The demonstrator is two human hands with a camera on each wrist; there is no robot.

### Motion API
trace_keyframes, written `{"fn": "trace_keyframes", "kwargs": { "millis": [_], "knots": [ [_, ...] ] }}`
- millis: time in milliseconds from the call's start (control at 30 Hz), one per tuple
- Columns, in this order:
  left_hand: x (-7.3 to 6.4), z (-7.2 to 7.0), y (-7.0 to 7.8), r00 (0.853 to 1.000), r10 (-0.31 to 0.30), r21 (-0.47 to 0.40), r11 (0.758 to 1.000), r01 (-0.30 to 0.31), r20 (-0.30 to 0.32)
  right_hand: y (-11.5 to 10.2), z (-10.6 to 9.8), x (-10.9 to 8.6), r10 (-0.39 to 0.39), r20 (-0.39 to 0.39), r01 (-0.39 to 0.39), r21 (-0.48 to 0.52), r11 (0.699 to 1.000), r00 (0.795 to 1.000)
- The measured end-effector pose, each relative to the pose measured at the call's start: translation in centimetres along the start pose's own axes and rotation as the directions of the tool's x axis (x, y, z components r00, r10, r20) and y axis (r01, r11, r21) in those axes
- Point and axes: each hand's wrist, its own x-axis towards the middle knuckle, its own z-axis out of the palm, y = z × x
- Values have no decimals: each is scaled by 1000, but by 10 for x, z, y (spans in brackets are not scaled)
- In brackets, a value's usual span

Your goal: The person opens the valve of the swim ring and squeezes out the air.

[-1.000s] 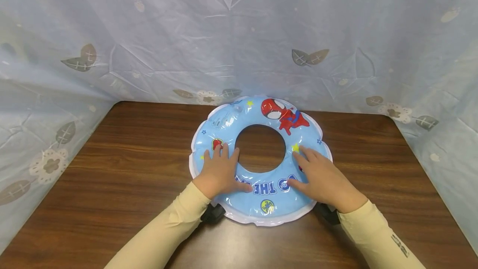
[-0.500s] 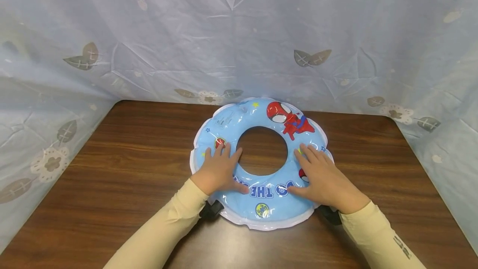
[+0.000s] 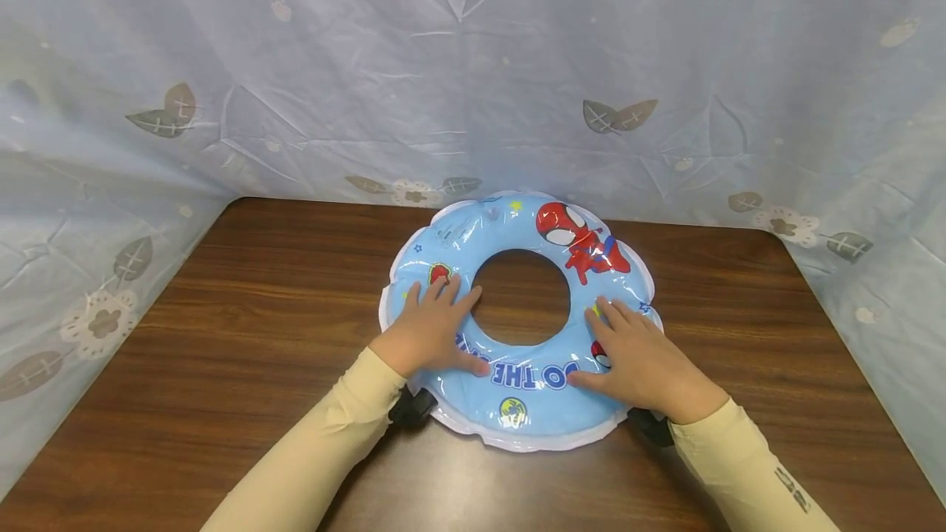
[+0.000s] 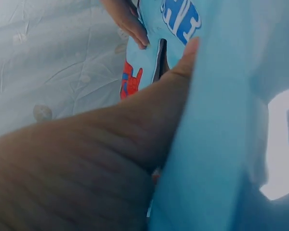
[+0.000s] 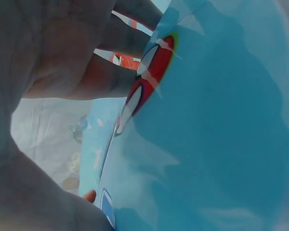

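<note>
In the head view, I locate the swim ring (image 3: 550, 417) lying on the brown table (image 3: 259, 310), with the patterned curtain (image 3: 473, 64) directly behind the ring's far edge. I cannot tell whether ring and curtain touch.

Left hand (image 3: 431, 333): rests on the near-left part of the ring, fingers spread, thumb on the near side beside the blue lettering (image 3: 528, 376). Grip: released; the hand clasps nothing.

Right hand (image 3: 643, 364): rests on the near-right part of the ring, fingers extended and thumb pointing toward the same lettering. Grip: released. The right wrist view shows these fingers straight along the ring's surface.

Change from the earlier frames: I read a slight clockwise turn of the ring, seen from above. The red figure (image 3: 587, 245) on its far-right part has shifted rightward, and the round yellow emblem (image 3: 513, 412) on its near part leftward. The strawberry print (image 3: 439, 273) on its left part has moved away from the wearer. The ring remains in nearly the same place, and both hands remain on it.
</note>
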Motion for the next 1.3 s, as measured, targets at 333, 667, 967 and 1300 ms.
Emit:
{"fn": "trace_keyframes", "kwargs": {
  "millis": [333, 667, 967, 1300],
  "knots": [
    [-7, -5, 10, 998, 54, 74, 996, -53, -18, 1, 4, 2, 9, 50, -9, 1, 1000, 999],
    [-15, -3, 23, 996, 14, 43, 999, -10, -89, 4, 5, 5, 23, 98, -27, 40, 999, 995],
    [-19, -1, 31, 998, -16, 48, 999, 19, -57, 4, 6, 4, 24, 106, -28, 44, 999, 994],
    [-16, 1, 31, 999, -31, 54, 998, 33, -33, 7, 8, 4, 25, 94, -29, 33, 999, 995]
  ]
}}
